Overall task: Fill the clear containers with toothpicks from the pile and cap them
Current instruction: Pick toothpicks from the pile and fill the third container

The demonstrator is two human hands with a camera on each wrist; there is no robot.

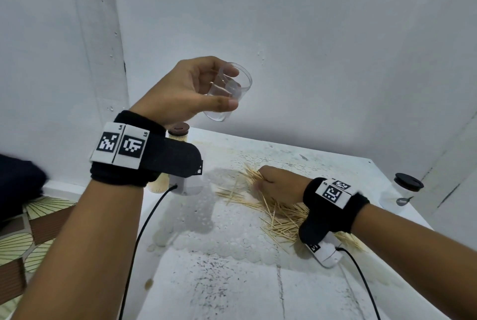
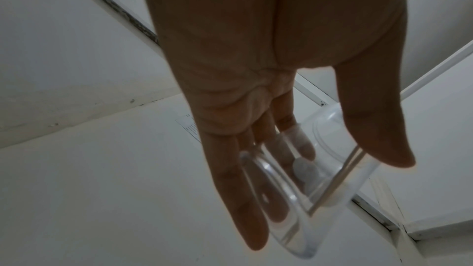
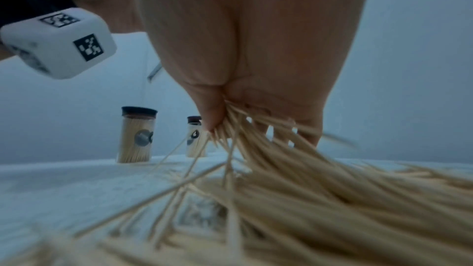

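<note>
lying tilted in left hand [image 1: 180, 89], uncapped clear container [image 1: 228, 92].

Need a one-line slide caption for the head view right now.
Left hand holds an empty clear container aloft while right hand gathers toothpicks.

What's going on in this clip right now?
A person is packing toothpicks into small clear containers. The left hand holds an empty, uncapped clear container up in the air, tilted. The right hand is down on the toothpick pile on the white table, its fingers gathering a bunch. Two filled, capped containers stand toward the back, and another capped container stands at the right edge; whether that one holds any toothpicks is unclear.
</note>
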